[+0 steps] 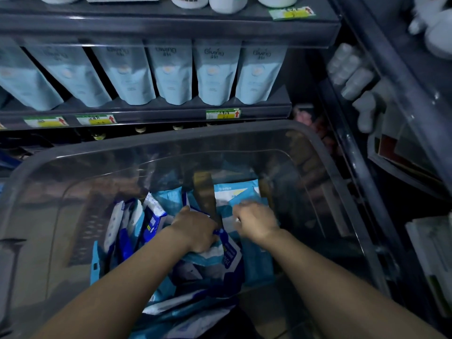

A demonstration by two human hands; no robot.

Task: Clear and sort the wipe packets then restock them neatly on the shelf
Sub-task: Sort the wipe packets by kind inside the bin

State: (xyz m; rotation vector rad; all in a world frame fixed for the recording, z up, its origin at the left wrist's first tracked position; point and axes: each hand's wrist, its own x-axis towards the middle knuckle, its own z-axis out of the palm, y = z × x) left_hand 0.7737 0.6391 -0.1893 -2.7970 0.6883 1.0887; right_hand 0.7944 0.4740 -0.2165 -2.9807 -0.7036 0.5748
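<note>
A clear plastic bin (73,152) stands in front of me with several blue-and-white wipe packets (151,223) heaped in its middle. My left hand (195,228) reaches down into the heap and grips a dark-blue-and-white packet (230,250) by its top edge. To its right, my right hand (254,221) has its fingers curled round the edge of a light-blue packet (234,194) standing at the back of the pile. Both forearms come in from the bottom of the view.
Behind the bin a dark shelf (146,111) carries a row of light-blue pouches (171,72) with price tags (222,114) on its lip. A higher shelf holds white bottles (227,3). More racks with pale bottles (349,72) stand at the right.
</note>
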